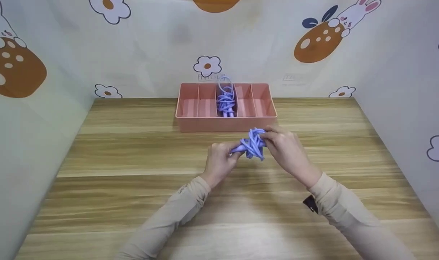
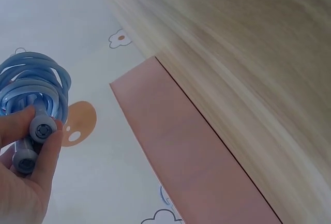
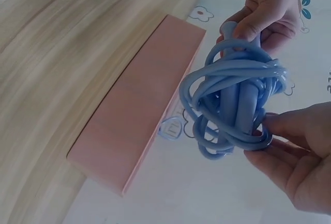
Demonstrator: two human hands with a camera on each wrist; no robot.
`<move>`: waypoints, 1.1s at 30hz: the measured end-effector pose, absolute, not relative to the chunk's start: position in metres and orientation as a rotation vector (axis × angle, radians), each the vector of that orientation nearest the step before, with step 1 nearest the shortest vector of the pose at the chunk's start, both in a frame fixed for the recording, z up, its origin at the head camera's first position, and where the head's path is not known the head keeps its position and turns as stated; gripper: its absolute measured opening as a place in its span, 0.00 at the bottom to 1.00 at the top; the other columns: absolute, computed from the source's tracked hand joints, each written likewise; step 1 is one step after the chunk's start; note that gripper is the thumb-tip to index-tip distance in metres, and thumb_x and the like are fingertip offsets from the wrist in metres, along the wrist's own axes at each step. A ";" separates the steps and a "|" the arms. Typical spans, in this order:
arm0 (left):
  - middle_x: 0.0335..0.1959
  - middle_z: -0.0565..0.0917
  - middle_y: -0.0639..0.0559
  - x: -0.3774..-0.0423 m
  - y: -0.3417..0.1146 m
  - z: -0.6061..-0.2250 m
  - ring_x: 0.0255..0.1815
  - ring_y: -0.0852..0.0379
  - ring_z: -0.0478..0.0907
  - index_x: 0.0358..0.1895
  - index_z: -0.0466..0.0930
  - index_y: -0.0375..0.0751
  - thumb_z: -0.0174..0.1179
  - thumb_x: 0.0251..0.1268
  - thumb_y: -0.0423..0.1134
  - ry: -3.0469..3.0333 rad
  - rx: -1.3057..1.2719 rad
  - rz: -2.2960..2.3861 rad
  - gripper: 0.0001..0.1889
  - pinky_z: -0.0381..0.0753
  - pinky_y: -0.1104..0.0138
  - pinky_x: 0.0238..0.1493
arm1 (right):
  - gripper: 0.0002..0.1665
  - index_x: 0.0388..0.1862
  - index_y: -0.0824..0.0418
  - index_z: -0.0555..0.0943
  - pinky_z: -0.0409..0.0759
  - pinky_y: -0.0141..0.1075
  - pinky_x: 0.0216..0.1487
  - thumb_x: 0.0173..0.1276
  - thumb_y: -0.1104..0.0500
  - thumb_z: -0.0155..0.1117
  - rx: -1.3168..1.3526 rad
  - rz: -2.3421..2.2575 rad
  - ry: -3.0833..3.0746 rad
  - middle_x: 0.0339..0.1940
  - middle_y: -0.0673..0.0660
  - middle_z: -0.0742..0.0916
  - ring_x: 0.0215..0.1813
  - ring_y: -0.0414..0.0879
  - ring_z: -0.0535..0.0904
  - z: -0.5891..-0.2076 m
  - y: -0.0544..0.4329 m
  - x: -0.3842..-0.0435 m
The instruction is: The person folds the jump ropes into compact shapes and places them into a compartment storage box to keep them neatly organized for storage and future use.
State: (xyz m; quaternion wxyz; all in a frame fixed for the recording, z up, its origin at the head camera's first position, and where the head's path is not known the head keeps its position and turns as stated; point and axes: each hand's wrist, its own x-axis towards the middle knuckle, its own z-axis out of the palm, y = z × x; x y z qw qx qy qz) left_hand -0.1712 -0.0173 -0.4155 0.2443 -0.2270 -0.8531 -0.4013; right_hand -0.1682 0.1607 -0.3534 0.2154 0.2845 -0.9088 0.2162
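A blue jump rope (image 1: 254, 144), its cord wound in loops around its two handles, is held up in front of the pink box. My left hand (image 1: 220, 162) grips the handle ends between thumb and fingers; both round end caps (image 2: 43, 129) face the left wrist camera. On the other side, my right hand (image 1: 289, 153) pinches the wound cord (image 3: 232, 74) near the far end of the handles. A second bundled jump rope (image 1: 225, 103) stands in the middle compartment of the box, with one loop of cord rising above the rim.
The pink divided box (image 1: 212, 125) sits at the back of the wooden table (image 1: 132, 159), against a wall covering (image 1: 154, 47) printed with flowers and rabbits. Side panels with the same print border the table left and right. A small black item (image 1: 310, 204) shows by my right sleeve.
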 end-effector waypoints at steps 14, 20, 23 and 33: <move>0.25 0.85 0.48 -0.174 -0.018 -0.416 0.23 0.56 0.81 0.30 0.84 0.37 0.65 0.49 0.31 -2.297 -0.611 -1.048 0.04 0.80 0.66 0.28 | 0.08 0.34 0.73 0.82 0.79 0.45 0.39 0.54 0.70 0.64 0.590 0.649 -2.626 0.38 0.63 0.80 0.37 0.56 0.80 -0.353 0.146 -0.163; 0.23 0.85 0.49 -0.175 -0.017 -0.414 0.21 0.58 0.80 0.28 0.84 0.40 0.64 0.49 0.31 -2.288 -0.597 -1.063 0.02 0.79 0.67 0.26 | 0.08 0.31 0.72 0.82 0.78 0.43 0.41 0.51 0.69 0.68 0.524 0.787 -2.605 0.37 0.61 0.80 0.37 0.53 0.80 -0.355 0.147 -0.165; 0.20 0.84 0.53 -0.175 -0.017 -0.415 0.18 0.62 0.76 0.25 0.84 0.42 0.65 0.48 0.31 -2.299 -0.566 -1.076 0.02 0.77 0.67 0.23 | 0.07 0.28 0.72 0.81 0.77 0.42 0.44 0.49 0.70 0.68 0.500 0.905 -2.581 0.39 0.62 0.80 0.39 0.52 0.79 -0.356 0.147 -0.166; 0.15 0.82 0.56 -0.179 -0.016 -0.411 0.14 0.67 0.66 0.24 0.86 0.43 0.67 0.45 0.36 -2.354 -0.407 -1.282 0.02 0.69 0.71 0.18 | 0.07 0.22 0.68 0.73 0.65 0.40 0.63 0.49 0.72 0.63 0.476 1.244 -2.309 0.59 0.67 0.73 0.62 0.57 0.69 -0.371 0.144 -0.165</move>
